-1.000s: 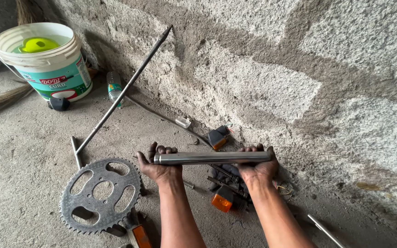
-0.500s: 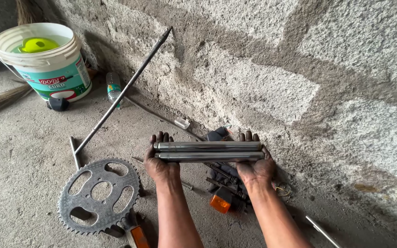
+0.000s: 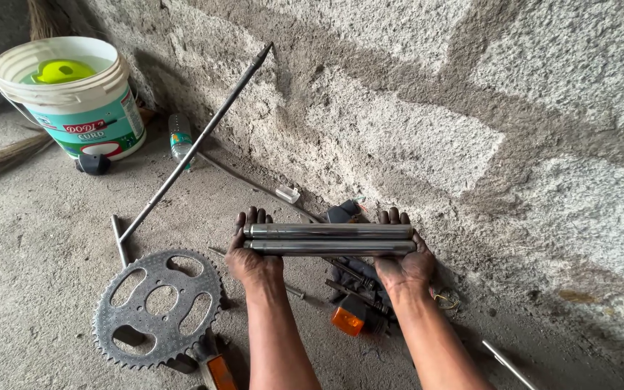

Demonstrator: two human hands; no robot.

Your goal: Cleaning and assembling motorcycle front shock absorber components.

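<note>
A: What do the hands hold?

B: The left hand (image 3: 253, 261) and right hand (image 3: 407, 264) cradle two metal tubes (image 3: 328, 239) side by side, palms up, fingers curled, above the concrete floor (image 3: 45, 238) by the wall (image 3: 427, 108).

A: Any risk?

B: Loosely cupped, a tube could roll off, likely onto the sprocket (image 3: 159, 308).

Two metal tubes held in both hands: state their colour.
Shiny silver-grey two metal tubes, clearest in the head view.

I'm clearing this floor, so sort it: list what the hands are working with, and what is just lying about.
In hand:
two metal tubes, held side by side by the left hand and right hand

Lying about:
sprocket
long rod leaning on the wall
bucket
orange lamp
small bottle
</note>
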